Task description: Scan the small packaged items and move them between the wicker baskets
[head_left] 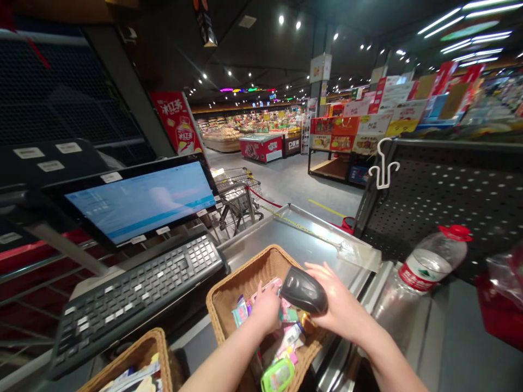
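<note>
The right hand [341, 310] wraps around a black handheld barcode scanner [303, 289], fingers spread over its body and its nose angled down and toward the other hand. The left hand [266, 309] is closed narrowly on a pink packet [267, 286], of which only a sliver shows past the fingers. It sits just beside the scanner's nose, low over a woven wicker basket [241, 277] heaped with small bright sachets [241, 311] and a green plastic item [278, 375]. Whether any printed code on the packet faces the scanner cannot be told from this view. A grip like this probably works best when the packet is pinched by an edge, so the fingers leave its printed face bare, and held flat and steady a little off the scanner rather than pressed against it. Lifting it clear of the basket would also help keep the other sachets out of the beam. The basket stands on a steel checkout counter [294, 239], beside a black keyboard [139, 294] and below a touchscreen monitor [139, 204]. A second wicker basket [151, 348] sits at lower left, and a clear plastic water bottle [429, 264] with a red cap lies to the right.
</note>
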A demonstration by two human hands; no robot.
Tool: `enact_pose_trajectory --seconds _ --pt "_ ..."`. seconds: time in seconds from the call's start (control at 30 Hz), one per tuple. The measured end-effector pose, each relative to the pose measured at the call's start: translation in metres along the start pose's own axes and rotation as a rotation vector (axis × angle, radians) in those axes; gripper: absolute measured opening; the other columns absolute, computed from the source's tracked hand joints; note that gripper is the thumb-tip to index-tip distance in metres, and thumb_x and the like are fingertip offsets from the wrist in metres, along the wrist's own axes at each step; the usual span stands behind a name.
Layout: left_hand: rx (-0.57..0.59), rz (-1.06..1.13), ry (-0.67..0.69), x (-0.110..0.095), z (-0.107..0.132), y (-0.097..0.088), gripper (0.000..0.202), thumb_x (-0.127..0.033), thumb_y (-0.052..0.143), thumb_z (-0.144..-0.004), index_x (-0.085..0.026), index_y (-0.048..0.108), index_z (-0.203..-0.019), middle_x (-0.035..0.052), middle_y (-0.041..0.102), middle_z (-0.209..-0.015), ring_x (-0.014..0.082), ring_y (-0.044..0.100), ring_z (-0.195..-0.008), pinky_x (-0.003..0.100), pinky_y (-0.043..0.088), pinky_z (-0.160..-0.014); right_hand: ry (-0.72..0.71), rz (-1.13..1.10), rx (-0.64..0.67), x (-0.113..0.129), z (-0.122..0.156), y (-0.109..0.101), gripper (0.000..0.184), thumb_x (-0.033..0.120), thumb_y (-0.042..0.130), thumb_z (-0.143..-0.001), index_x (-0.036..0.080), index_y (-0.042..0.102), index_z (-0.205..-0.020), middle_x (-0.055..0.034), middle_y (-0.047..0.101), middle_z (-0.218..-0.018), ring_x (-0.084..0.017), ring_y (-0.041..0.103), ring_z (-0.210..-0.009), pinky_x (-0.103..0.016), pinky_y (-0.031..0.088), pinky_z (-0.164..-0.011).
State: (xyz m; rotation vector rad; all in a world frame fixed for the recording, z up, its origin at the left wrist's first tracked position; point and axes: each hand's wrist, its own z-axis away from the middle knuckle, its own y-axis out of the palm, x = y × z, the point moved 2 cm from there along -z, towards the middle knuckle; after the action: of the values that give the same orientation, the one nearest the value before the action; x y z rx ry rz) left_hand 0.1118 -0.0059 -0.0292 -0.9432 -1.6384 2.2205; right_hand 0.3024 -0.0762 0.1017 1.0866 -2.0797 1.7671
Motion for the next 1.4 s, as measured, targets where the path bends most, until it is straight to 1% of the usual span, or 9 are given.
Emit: enact_pose_trajectory --seconds 0.07,0.17,0.3,0.4,0.63,0.8,1.0,1.2,1.4 --pt "-0.043 -0.033 0.030 0.007 0.011 -0.018 0.078 -0.026 0.072 -0.058 -0.026 0.055 -0.134 0.0114 0.047 -0.149 0.0384 0.035 -0.141 0.064 0.007 -0.119 -0.003 0.000 0.007 0.003 -0.001 0.002 0.054 0.027 0.070 -0.069 0.019 0.060 -0.122 -0.0143 0.061 -0.132 -0.036 0.046 -0.134 -0.065 0.016 -0.118" --pt "-0.135 -0.084 0.088 0.015 0.032 -0.041 0.070 -0.026 0.069 -0.063 -0.028 0.056 -0.132 0.0104 0.050 -0.147 0.0341 0.034 -0.143 0.065 0.006 -0.118 -0.022 0.002 0.018 0.009 -0.002 0.006 0.054 0.028 0.070 -0.070 0.020 0.060 -0.123 -0.0143 0.062 -0.131 -0.037 0.045 -0.134 -0.066 0.017 -0.117" --pt "-0.251 -0.126 0.124 0.026 0.063 -0.063 0.036 -0.026 0.067 -0.068 -0.024 0.068 -0.105 0.0098 0.049 -0.148 0.0327 0.032 -0.144 0.065 0.009 -0.118 -0.038 0.013 0.024 0.019 -0.004 0.011 0.053 0.028 0.070 -0.070 0.020 0.060 -0.122 -0.0144 0.062 -0.131 -0.036 0.045 -0.134 -0.065 0.017 -0.117" --pt "-0.350 -0.164 0.138 0.034 0.086 -0.079 0.018 -0.026 0.065 -0.072 -0.022 0.067 -0.090 0.0097 0.047 -0.150 0.0327 0.034 -0.143 0.066 0.012 -0.118 -0.062 0.021 0.026 0.026 -0.006 0.016 0.051 0.027 0.069 -0.070 0.020 0.061 -0.121 -0.0141 0.061 -0.131 -0.036 0.045 -0.135 -0.065 0.016 -0.118" --pt "-0.559 -0.290 0.094 0.046 0.140 -0.128 0.022 -0.027 0.064 -0.078 -0.023 0.064 -0.099 0.0102 0.044 -0.152 0.0328 0.033 -0.144 0.068 0.015 -0.116 -0.124 0.032 0.034 0.058 -0.016 0.026 0.053 0.020 0.064 -0.068 0.023 0.062 -0.121 -0.0108 0.063 -0.127 -0.035 0.045 -0.134 -0.065 0.017 -0.117" --pt "-0.668 -0.376 0.036 0.055 0.174 -0.155 0.020 -0.027 0.061 -0.081 -0.024 0.064 -0.100 0.0107 0.045 -0.151 0.0321 0.036 -0.142 0.066 0.013 -0.117 -0.187 0.015 0.026 0.088 -0.023 0.034 0.055 0.015 0.062 -0.066 0.021 0.063 -0.120 -0.0115 0.063 -0.126 -0.036 0.045 -0.134 -0.064 0.017 -0.118" --pt "-0.717 -0.430 -0.069 0.069 0.206 -0.176 0.019 -0.028 0.061 -0.081 -0.025 0.064 -0.100 0.0107 0.044 -0.152 0.0323 0.036 -0.142 0.065 0.013 -0.117 -0.232 0.003 0.045 0.121 -0.027 0.044 0.050 0.017 0.062 -0.066 0.020 0.065 -0.117 -0.0121 0.063 -0.128 -0.037 0.046 -0.132 -0.066 0.017 -0.116" --pt "-0.769 -0.470 -0.119 0.078 0.234 -0.186 0.019 -0.027 0.060 -0.081 -0.025 0.064 -0.099 0.0113 0.044 -0.151 0.0332 0.037 -0.142 0.066 0.014 -0.116 -0.288 -0.003 0.071 0.152 -0.029 0.052 0.048 0.016 0.061 -0.065 0.023 0.067 -0.112 -0.0102 0.065 -0.121 -0.038 0.046 -0.131 -0.067 0.015 -0.116" --pt "-0.790 -0.510 -0.143 0.079 0.259 -0.194 0.021 -0.027 0.059 -0.082 -0.025 0.063 -0.103 0.0112 0.042 -0.153 0.0317 0.037 -0.142 0.064 0.013 -0.117 -0.325 -0.006 0.086 0.171 -0.027 0.062 0.050 0.012 0.058 -0.062 0.024 0.067 -0.110 -0.0083 0.066 -0.120 -0.036 0.045 -0.132 -0.063 0.015 -0.118"
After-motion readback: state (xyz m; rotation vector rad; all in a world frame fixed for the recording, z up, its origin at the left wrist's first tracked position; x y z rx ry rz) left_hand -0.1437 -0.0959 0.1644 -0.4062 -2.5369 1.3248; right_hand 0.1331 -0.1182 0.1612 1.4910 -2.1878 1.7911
